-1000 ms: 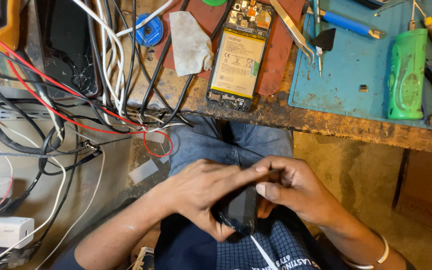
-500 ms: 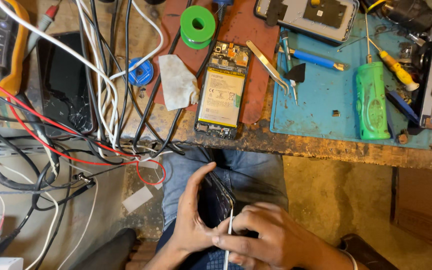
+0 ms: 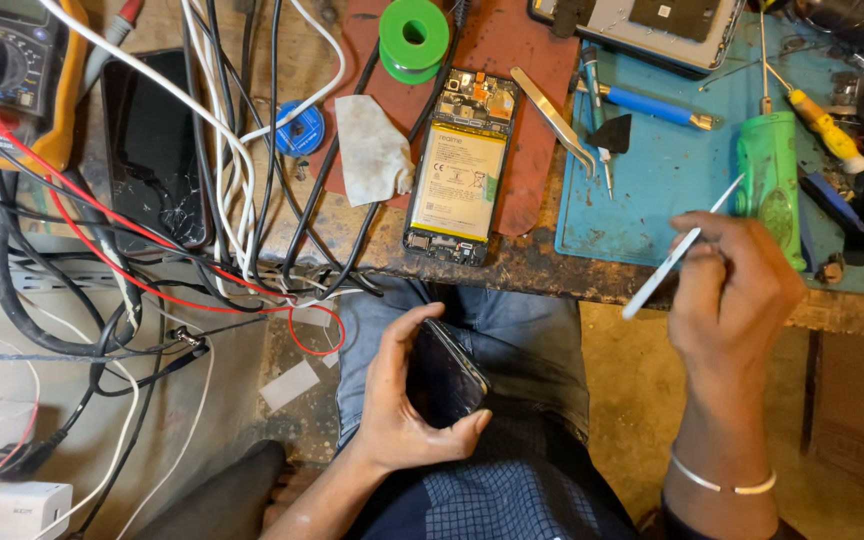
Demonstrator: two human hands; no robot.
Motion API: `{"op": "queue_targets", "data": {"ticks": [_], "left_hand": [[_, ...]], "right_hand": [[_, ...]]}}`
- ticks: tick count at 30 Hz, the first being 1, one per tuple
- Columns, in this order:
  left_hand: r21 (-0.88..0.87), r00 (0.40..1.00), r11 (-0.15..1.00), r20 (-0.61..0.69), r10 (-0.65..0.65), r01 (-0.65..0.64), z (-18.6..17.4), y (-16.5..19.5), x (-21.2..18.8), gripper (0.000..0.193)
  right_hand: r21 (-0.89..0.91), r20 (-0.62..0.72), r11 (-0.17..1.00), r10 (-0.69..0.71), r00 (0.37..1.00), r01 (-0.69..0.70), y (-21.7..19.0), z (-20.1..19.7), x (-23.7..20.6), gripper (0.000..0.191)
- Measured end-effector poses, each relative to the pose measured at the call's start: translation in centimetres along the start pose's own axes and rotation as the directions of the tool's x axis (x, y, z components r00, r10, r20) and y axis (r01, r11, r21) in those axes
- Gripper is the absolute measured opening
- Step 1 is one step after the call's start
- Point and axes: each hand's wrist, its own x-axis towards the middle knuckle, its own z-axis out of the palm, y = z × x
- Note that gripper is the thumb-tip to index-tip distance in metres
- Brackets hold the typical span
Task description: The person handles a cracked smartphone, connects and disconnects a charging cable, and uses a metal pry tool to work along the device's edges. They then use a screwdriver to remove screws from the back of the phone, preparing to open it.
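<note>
Left hand: it is curled around a dark phone, with the thumb on the near edge and the fingers along the far side. It holds the phone over the lap, below the edge of the worktop.
Dark phone: it sits inside the left hand, tilted, with its glass side up.
Right hand: it is closed on a thin white stick, pinched between thumb and fingers. The hand is raised at the front edge of the worktop.
White stick: it pokes out both ways from the right hand, slanted, with one end toward the left hand and the other up by the green tool.
Open phone: it lies on the worktop, just past the left hand, with its back off.
Tweezers: they lie up and to the left of the right hand, near the blue mat.
</note>
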Motion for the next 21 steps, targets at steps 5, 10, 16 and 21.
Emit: {"op": "queue_targets", "data": {"ticks": [5, 10, 16, 21], "left_hand": [[0.18, 0.979, 0.962, 0.057, 0.196, -0.203, -0.1, 1.4, 1.3, 0.09], [0.253, 0.958, 0.927, 0.144, 0.247, -0.277, -0.5, 2.3, 2.9, 0.089], [0.263, 0.901, 0.877, 0.284, 0.328, -0.402, -1.3, 2.6, 3.7, 0.092], [0.305, 0.878, 0.844, 0.341, 0.336, -0.442, -1.8, 2.8, 3.7, 0.096]], "right_hand": [[-0.183, -0.115, 0.979, -0.113, 0.987, 0.091, -0.8, -0.3, 2.2, 0.036], [0.51, 0.27, 0.834, 0.076, 0.96, -0.21, -4.3, 0.0, -2.4, 0.027], [0.546, 0.713, 0.538, 0.103, 0.693, -0.642, -4.1, 1.6, -5.9, 0.042], [0.498, 0.752, 0.525, 0.135, 0.645, -0.69, -3.6, 1.7, -6.1, 0.042]]}}
